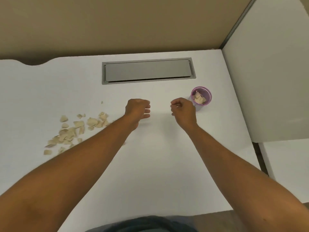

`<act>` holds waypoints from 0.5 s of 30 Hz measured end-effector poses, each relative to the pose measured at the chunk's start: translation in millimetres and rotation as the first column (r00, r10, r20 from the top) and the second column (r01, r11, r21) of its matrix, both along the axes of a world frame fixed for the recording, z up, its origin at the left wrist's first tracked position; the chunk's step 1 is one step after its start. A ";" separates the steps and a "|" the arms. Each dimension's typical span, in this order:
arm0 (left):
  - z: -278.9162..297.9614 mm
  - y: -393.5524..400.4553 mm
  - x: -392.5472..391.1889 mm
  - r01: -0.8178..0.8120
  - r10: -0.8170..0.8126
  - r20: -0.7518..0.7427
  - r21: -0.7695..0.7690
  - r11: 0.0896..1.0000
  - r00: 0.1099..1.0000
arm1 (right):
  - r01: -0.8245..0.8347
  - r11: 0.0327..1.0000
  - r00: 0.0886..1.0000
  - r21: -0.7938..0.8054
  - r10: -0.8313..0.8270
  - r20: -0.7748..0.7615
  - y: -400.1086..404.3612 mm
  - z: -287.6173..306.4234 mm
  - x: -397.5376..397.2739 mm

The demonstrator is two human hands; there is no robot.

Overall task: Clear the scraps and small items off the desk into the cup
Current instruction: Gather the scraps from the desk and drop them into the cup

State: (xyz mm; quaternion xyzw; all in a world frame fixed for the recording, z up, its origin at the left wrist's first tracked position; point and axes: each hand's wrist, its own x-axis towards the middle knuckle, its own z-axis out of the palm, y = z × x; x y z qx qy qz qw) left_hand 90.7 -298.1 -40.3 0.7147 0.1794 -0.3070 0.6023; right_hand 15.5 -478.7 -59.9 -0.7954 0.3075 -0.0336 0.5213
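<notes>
1. My right hand (pixel 183 110) hangs just beside the cup (pixel 201 96), fingers curled; whether they pinch a scrap I cannot tell
2. Left hand (pixel 138 110) loosely curled, holding nothing I can see
3. Scraps (pixel 75 129) lie well left on the desk (pixel 158 156); a careless swing could tip the light cup

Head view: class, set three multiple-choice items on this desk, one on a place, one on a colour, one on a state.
1. Where does the scrap pile lie?
A. left of the left hand
B. beside the cup
C. on the grey flap

2. What colour is the cup?
A. green
B. purple
C. black

3. What is the cup's state?
A. tipped over
B. upright, empty
C. upright, holding scraps

Key: 1 A, the pile lies far left on the desk; 2 B, its mesh wall is purple; 3 C, beige pieces show inside.
</notes>
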 end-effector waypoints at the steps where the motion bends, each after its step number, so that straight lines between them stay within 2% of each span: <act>1: -3.5 18.8 -3.5 0.019 -0.021 0.043 0.050 0.999 0.999 | -0.072 0.997 0.996 -0.014 0.071 -0.045 15.8 -5.7 -2.4; 5: -19.9 95.5 -20.8 0.080 -0.171 0.260 0.327 0.942 0.950 | -0.356 0.934 0.922 -0.025 0.348 -0.168 72.8 -23.2 -16.3; 7: -30.6 134.1 -29.2 0.070 -0.225 0.305 0.447 0.892 0.925 | -0.467 0.883 0.865 -0.033 0.450 -0.221 95.7 -33.5 -18.8; 11: -52.4 196.6 -46.3 0.096 -0.328 0.278 0.612 0.785 0.903 | -0.679 0.730 0.703 -0.076 0.618 -0.353 135.8 -45.5 -17.0; 13: -60.1 215.9 -57.3 0.128 -0.416 0.224 0.734 0.667 0.881 | -0.763 0.633 0.624 -0.129 0.671 -0.399 154.1 -48.0 -15.7; 15: -66.1 228.3 -72.3 0.189 -0.514 0.126 0.835 0.516 0.848 | -0.804 0.570 0.585 -0.171 0.702 -0.407 171.7 -51.9 -12.8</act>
